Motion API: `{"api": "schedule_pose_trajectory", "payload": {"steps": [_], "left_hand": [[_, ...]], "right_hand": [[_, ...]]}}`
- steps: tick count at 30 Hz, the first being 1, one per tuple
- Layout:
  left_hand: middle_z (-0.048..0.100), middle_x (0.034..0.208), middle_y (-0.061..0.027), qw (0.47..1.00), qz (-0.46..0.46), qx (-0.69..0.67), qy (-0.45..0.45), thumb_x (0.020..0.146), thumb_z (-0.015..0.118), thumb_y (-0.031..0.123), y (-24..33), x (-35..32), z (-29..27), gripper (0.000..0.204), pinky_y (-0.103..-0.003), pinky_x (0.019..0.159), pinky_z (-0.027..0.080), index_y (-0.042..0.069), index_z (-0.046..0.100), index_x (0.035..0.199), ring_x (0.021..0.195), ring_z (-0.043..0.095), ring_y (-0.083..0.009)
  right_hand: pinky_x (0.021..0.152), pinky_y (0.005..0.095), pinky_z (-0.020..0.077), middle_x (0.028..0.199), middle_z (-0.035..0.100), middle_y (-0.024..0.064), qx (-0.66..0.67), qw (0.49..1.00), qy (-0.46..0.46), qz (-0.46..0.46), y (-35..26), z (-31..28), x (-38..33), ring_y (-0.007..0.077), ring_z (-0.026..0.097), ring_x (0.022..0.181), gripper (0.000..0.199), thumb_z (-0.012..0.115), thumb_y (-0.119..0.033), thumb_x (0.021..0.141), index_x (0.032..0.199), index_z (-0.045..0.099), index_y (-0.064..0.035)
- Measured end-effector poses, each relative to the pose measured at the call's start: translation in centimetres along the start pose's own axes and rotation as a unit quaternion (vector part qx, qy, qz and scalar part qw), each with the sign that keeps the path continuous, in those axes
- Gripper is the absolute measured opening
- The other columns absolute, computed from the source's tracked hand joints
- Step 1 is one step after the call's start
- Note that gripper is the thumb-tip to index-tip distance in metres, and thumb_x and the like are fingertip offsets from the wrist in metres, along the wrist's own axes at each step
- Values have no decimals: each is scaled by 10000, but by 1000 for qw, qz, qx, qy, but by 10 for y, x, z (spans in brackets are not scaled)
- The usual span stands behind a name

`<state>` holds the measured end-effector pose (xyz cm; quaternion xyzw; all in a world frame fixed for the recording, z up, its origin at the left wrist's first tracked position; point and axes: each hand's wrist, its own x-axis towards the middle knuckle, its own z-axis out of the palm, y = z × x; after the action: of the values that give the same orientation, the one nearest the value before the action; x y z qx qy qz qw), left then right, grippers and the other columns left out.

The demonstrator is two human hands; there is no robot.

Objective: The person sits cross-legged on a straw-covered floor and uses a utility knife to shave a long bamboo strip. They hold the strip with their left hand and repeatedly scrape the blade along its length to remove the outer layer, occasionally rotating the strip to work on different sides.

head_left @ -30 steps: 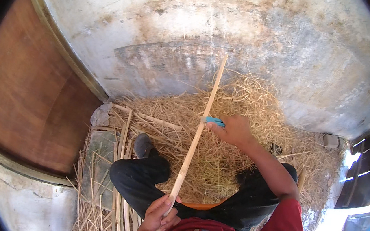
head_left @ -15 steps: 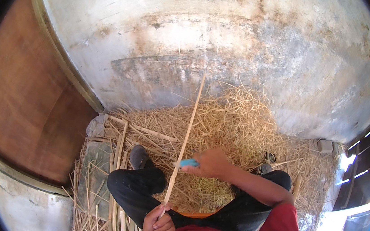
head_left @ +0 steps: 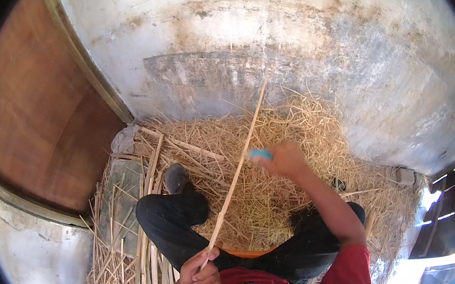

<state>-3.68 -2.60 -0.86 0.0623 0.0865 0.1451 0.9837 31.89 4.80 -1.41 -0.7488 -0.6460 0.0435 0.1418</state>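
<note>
A long, pale bamboo strip (head_left: 234,184) with a knot low along it slants up and away from me toward the wall. Near its lower end, my left hand (head_left: 200,272) is wrapped round it close to my body. My right hand (head_left: 285,160) grips a small blue-handled knife (head_left: 260,154) beside the strip's upper half. Its blade is too blurred to make out, and I cannot tell whether it touches the strip. The strip's far tip rises in front of the wall.
Curly shavings (head_left: 312,123) heap up against the stained wall (head_left: 211,29). Several split bamboo lengths (head_left: 150,189) lie to my left by a stone slab (head_left: 121,203). A brown door panel (head_left: 42,106) stands at the far left. My bent legs flank an orange thing (head_left: 249,253).
My right hand and the blue-handled knife have moved away from me, up along the strip. The strip's far end now appears a little farther right. My left hand keeps its hold.
</note>
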Motion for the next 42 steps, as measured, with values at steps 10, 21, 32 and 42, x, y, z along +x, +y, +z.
{"api": "schedule_pose_trajectory", "payload": {"steps": [10,21,32,42], "left_hand": [[295,411,66,999,-20,44,24,1017,271,316,1,-2,3,211,-241,393,259,126,353,974,278,306,-70],[470,663,90,914,-148,292,241,953,537,221,-11,-38,18,358,-160,447,326,-4,471,1223,532,382,-15],[359,466,1,876,13,453,165,1007,367,308,20,4,21,265,-219,364,284,51,427,982,326,316,-85],[380,522,4,834,5,542,107,1022,320,256,20,17,41,232,-205,351,322,41,406,1009,362,349,-65]], "right_hand": [[439,369,453,485,533,43,-39,995,-8,-90,-1,11,-10,203,556,444,720,360,-739,842,913,708,-113],[655,463,475,628,604,223,-2,901,263,345,199,-30,27,394,623,686,766,360,-711,857,709,651,-18],[517,410,462,561,564,70,45,999,28,9,13,2,-23,259,570,498,614,520,-694,793,647,586,-102],[436,412,425,474,492,79,93,979,166,-70,5,-6,-18,271,534,426,577,595,-669,739,618,543,-106]]}}
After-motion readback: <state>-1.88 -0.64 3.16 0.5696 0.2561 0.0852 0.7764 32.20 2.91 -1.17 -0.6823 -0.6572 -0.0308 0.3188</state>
